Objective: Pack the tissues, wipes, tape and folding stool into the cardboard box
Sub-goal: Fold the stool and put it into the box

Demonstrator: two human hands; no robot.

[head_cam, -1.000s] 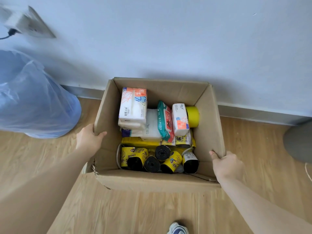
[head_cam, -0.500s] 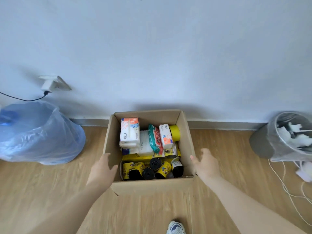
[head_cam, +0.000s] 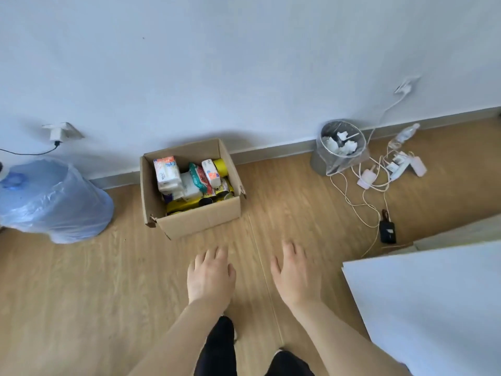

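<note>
An open cardboard box stands on the wooden floor against the white wall. Inside it are white tissue packs, a green and red wipes pack, a small tissue pack, a yellow tape roll and yellow-wrapped rolls along the near side. I see no folding stool. My left hand and my right hand hover over the floor well in front of the box, palms down, fingers apart, holding nothing.
A blue plastic-covered water jug lies left of the box. A lined waste bin stands to the right, with white chargers and cables, a plastic bottle and a black device. A white surface fills the lower right.
Both hands have let go of the box's sides and drawn back toward me. The view has pulled away, so the box looks smaller and farther off.
</note>
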